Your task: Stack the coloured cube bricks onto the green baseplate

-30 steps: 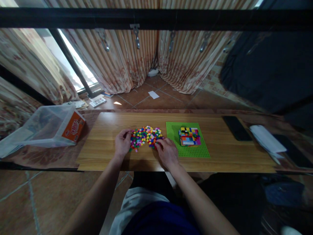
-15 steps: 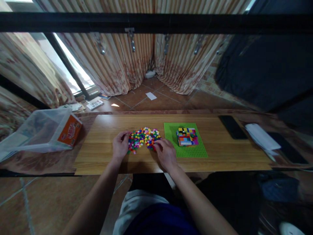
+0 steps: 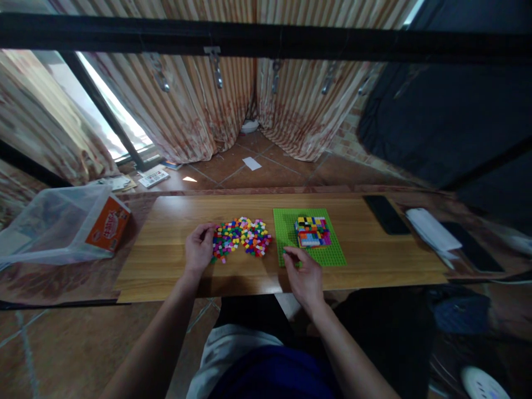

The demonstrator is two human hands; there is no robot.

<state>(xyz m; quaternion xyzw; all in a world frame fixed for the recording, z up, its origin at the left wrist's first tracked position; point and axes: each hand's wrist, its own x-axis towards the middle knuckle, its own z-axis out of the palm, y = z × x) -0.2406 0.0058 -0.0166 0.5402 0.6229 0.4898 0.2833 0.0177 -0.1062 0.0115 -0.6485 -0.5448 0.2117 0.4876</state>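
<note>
A loose pile of small colourful toy bricks (image 3: pixel 241 235) lies on the wooden board. At its left edge rests my left hand (image 3: pixel 199 249), fingers curled and thumb pressed in; whatever is between the fingertips is hidden. My right hand (image 3: pixel 305 274) is over the near edge of the green baseplate (image 3: pixel 336 255), thumb and forefinger pinched on a small dark green brick (image 3: pixel 285 252). Just beyond that hand, a multicoloured block of joined bricks (image 3: pixel 312 231) stands on the baseplate, apart from the fingers.
A clear plastic box (image 3: pixel 62 221) with an orange label stands left of the wooden board (image 3: pixel 158 249). To the right lie a black phone (image 3: pixel 386 215), a white object (image 3: pixel 432 228) and another dark flat device (image 3: pixel 474 246). A black bar (image 3: pixel 266 40) crosses above.
My right hand has left the pile's right side and moved right to the baseplate, a small brick in its pinch. My left hand stays at the pile. The whole view has shifted slightly.
</note>
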